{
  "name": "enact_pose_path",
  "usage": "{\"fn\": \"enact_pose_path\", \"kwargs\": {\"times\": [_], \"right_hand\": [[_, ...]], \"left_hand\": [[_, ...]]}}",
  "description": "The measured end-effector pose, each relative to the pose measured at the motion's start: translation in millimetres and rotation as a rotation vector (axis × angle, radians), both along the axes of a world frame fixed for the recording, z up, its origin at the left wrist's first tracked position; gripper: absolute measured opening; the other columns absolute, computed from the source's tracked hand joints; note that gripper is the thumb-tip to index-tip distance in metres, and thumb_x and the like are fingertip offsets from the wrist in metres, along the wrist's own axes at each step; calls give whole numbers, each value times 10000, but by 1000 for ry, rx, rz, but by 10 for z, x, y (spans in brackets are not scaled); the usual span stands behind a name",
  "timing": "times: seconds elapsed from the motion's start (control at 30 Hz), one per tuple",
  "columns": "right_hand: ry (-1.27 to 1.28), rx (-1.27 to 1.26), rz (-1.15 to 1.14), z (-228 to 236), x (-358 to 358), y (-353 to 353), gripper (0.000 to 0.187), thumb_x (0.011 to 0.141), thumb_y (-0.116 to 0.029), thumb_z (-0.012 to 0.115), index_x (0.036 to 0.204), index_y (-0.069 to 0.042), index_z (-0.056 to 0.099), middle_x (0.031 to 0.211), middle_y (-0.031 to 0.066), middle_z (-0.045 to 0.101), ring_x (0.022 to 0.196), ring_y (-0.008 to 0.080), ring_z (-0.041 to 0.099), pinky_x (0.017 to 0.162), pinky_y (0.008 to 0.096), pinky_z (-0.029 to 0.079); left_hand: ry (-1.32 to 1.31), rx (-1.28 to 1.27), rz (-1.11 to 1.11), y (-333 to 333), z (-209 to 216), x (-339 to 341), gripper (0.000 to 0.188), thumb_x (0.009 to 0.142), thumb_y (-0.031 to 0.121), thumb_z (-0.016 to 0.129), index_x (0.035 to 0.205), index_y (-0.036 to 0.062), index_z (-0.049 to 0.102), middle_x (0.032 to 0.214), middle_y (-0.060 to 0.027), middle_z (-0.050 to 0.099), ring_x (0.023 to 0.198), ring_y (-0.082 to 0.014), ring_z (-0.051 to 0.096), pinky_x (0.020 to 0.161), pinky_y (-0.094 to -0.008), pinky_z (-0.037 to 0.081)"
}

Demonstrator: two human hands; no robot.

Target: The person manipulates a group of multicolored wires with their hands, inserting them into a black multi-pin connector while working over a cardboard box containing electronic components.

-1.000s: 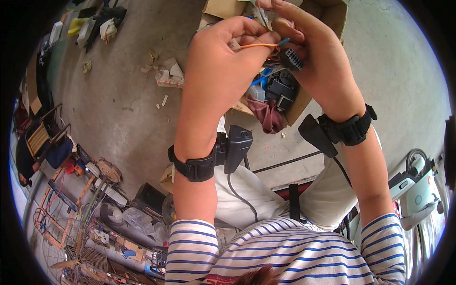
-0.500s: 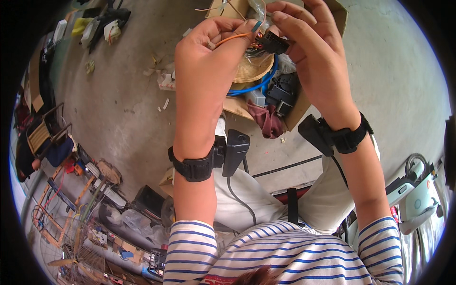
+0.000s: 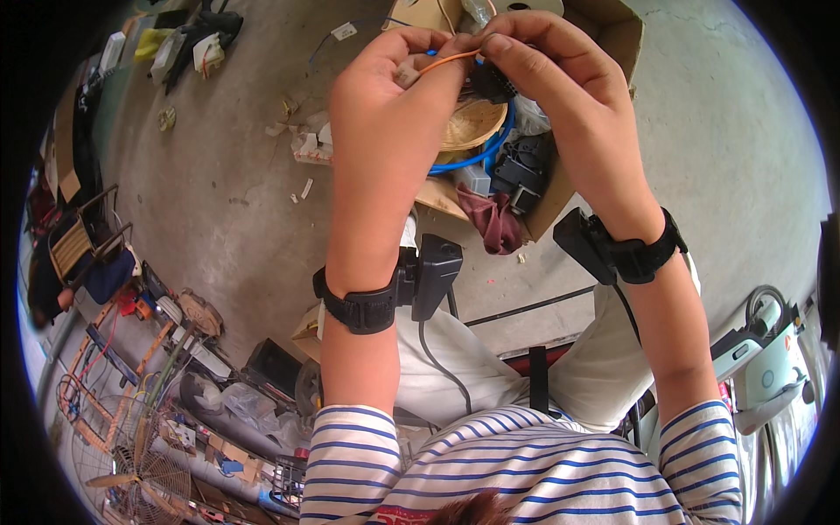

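My left hand (image 3: 385,114) is closed in a pinch on an orange wire (image 3: 446,60), which runs along its thumb toward the fingertips. Thumb and forefinger of my right hand (image 3: 582,105) press together at the far end of that wire, touching the left fingertips; the wire's tip is hidden between them. Just under the right fingers hangs a black plug connector (image 3: 494,83), partly covered by the hands. A thin dark cable with a white tag (image 3: 344,31) sticks out beyond the left hand.
Below the hands stands an open cardboard box (image 3: 553,206) holding a woven basket (image 3: 472,127), a blue hose (image 3: 477,161), black plastic parts (image 3: 522,166) and a maroon cloth (image 3: 492,223). Paper scraps (image 3: 311,147) lie left of it. A wire-cage fan (image 3: 140,477) stands lower left.
My right fingers have shifted from the black connector to the orange wire's end, which they now cover. Both hands have drawn closer together. The tagged cable has come into sight.
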State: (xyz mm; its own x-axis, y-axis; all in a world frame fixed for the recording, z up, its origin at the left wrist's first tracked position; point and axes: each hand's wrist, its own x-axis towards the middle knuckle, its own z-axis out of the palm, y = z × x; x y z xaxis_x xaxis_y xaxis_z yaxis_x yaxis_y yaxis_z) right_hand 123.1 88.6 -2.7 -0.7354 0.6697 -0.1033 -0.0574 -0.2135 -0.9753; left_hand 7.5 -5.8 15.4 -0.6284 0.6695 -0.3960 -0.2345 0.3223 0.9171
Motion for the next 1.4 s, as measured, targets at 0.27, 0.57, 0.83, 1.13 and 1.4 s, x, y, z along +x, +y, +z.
{"fn": "enact_pose_path", "kwargs": {"times": [0.27, 0.57, 0.83, 1.13, 1.4], "right_hand": [[-16, -479, -78, 37, -25, 51, 157, 956, -129, 573, 1041, 2, 587, 898, 1, 604, 788, 51, 538, 707, 177, 422], [-51, -434, -33, 68, -37, 50, 176, 958, -153, 580, 1043, 1, 588, 882, -3, 599, 785, 52, 533, 695, 176, 415], [-13, -464, -6, -74, -17, 73, 182, 961, -156, 572, 1050, 1, 596, 881, 3, 603, 779, 60, 535, 696, 181, 417], [-84, -430, -26, -104, 49, 89, 205, 952, -162, 563, 1065, -10, 643, 932, 16, 641, 893, 73, 598, 839, 207, 463], [10, -614, -72, -154, 46, 68, 202, 956, -142, 545, 1068, 3, 632, 917, 17, 638, 860, 79, 595, 815, 218, 473]], "left_hand": [[-172, 139, -81, 4, -36, 27, 299, 920, 140, 613, 1179, 29, 512, 889, -20, 632, 759, -45, 553, 695, -186, 416], [-60, 60, -21, 11, -29, 45, 194, 893, 181, 640, 943, -7, 633, 812, 24, 614, 693, -9, 498, 592, -172, 391], [-48, 51, -3, 2, -25, 40, 194, 875, 168, 656, 909, -23, 655, 732, 52, 567, 624, 6, 433, 533, -175, 336], [-16, 53, 2, 29, 2, 63, 196, 866, 160, 652, 898, -33, 656, 734, 51, 577, 634, 8, 445, 543, -172, 350], [-66, 36, -28, 26, 4, 72, 190, 873, 158, 638, 899, -30, 649, 712, 62, 549, 618, 9, 424, 526, -174, 329]]}}
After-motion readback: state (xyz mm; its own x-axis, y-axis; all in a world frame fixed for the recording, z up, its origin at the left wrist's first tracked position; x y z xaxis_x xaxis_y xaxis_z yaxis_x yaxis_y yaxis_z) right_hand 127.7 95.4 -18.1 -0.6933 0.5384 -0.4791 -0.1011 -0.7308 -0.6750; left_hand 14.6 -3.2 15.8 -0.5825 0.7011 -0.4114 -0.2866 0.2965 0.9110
